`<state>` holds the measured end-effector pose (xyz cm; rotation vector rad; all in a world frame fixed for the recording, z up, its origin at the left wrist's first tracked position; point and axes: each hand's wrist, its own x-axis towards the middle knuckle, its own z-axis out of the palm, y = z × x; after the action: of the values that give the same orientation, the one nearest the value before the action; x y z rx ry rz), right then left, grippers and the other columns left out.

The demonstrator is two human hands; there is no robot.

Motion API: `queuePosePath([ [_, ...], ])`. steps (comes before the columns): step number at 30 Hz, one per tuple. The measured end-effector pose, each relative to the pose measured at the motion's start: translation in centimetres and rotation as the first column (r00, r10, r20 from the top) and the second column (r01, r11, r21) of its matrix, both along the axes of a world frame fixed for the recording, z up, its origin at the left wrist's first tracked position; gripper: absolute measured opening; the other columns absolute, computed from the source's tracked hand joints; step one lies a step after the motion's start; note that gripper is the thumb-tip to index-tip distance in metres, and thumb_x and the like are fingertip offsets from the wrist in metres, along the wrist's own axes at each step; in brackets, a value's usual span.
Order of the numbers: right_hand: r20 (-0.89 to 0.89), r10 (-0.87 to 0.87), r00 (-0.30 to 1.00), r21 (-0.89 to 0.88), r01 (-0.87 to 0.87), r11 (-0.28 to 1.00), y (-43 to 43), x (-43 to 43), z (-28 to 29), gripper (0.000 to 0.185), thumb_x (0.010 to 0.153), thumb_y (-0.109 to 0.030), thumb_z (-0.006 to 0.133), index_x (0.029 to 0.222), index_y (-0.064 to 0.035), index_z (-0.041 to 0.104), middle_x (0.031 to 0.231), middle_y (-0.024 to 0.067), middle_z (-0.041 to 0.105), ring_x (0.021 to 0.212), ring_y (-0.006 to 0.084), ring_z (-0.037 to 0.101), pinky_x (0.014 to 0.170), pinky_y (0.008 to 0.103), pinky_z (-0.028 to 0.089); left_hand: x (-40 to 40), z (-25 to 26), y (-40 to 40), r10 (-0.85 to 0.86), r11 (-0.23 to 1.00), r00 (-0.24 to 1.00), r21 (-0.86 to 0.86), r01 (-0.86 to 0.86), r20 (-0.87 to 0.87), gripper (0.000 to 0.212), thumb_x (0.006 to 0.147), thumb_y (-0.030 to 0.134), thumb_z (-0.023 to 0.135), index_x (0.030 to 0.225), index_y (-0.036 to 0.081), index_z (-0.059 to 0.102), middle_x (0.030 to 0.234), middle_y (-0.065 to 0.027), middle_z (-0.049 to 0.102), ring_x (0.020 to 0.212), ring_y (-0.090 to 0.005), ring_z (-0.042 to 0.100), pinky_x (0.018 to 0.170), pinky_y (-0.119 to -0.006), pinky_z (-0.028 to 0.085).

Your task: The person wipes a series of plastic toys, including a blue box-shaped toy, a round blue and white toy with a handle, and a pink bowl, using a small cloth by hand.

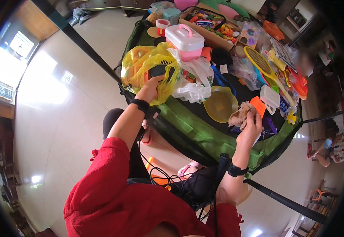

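My left hand grips the side of a translucent yellow plastic bag, its fingertips partly hidden by the film. Inside the bag shows an orange toy with a dark part, blurred by the plastic. A crumpled beige cloth is pinched in my right hand, above the mat near the front right edge. Between my hands lies an olive-yellow plastic basin with a scalloped rim. A white plastic bag touches the yellow one. Behind them stands a pink box with a white lid and pink handle.
Everything rests on a small trampoline with green padding and dark poles. A cardboard box of small toys stands at the back. A yellow racket tops a pile at right. Black cables cross my lap. Another person sits far right.
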<state>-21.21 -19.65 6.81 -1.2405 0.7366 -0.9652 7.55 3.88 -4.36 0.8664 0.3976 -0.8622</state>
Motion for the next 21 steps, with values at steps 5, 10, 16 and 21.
queuePosePath([
  [5, -0.021, 0.062, 0.998, 0.020, -0.061, 0.998, 0.9, 0.6, 0.0, 0.020, 0.099, -0.013, 0.060, 0.110, 0.0030, 0.065, 0.101, 0.0043, 0.066, 0.087, 0.0104, 0.062, 0.076, 0.0272, 0.051, 1.3, 2.1, 1.7, -0.053, 0.996, 0.992, 0.062, 0.060, -0.112, 0.030, 0.094, 0.021, 0.066, 0.115, 0.000, 0.065, 0.106, -0.0134, 0.072, 0.090, -0.0271, 0.072, 0.078, -0.037, 0.059],
  [10, 0.035, 0.040, 0.999, 0.021, -0.041, 0.999, 0.7, 0.4, 0.0, 0.021, 0.100, -0.014, 0.060, 0.111, 0.0039, 0.065, 0.103, 0.0053, 0.066, 0.089, 0.0113, 0.062, 0.078, 0.0274, 0.052, -1.6, 3.7, 0.7, -0.078, 0.980, 0.923, 0.198, 0.002, 0.376, 0.034, 0.087, 0.025, 0.070, 0.107, -0.002, 0.066, 0.093, -0.0158, 0.071, 0.075, -0.0289, 0.070, 0.070, -0.043, 0.058],
  [16, 0.033, 0.054, 0.998, -0.004, -0.054, 0.999, 0.8, -0.1, 0.2, 0.022, 0.099, -0.014, 0.060, 0.111, 0.0039, 0.065, 0.104, 0.0057, 0.066, 0.092, 0.0123, 0.063, 0.080, 0.0278, 0.052, -2.8, 6.9, 0.7, -0.149, 0.821, 0.919, 0.563, -0.091, 0.365, 0.039, 0.076, 0.026, 0.082, 0.095, -0.006, 0.068, 0.079, -0.0124, 0.065, 0.063, -0.0243, 0.064, 0.056, -0.036, 0.053],
  [21, 0.061, 0.026, 0.998, -0.011, -0.025, 1.000, 1.6, 0.6, 0.8, 0.021, 0.099, -0.015, 0.061, 0.111, 0.0024, 0.066, 0.096, 0.0025, 0.066, 0.078, 0.0079, 0.059, 0.066, 0.0246, 0.049, -2.7, 7.5, 3.9, -0.057, 0.902, 0.938, 0.420, -0.098, 0.341, 0.039, 0.077, 0.023, 0.082, 0.097, -0.007, 0.067, 0.079, -0.0095, 0.064, 0.065, -0.0217, 0.065, 0.060, -0.034, 0.053],
])
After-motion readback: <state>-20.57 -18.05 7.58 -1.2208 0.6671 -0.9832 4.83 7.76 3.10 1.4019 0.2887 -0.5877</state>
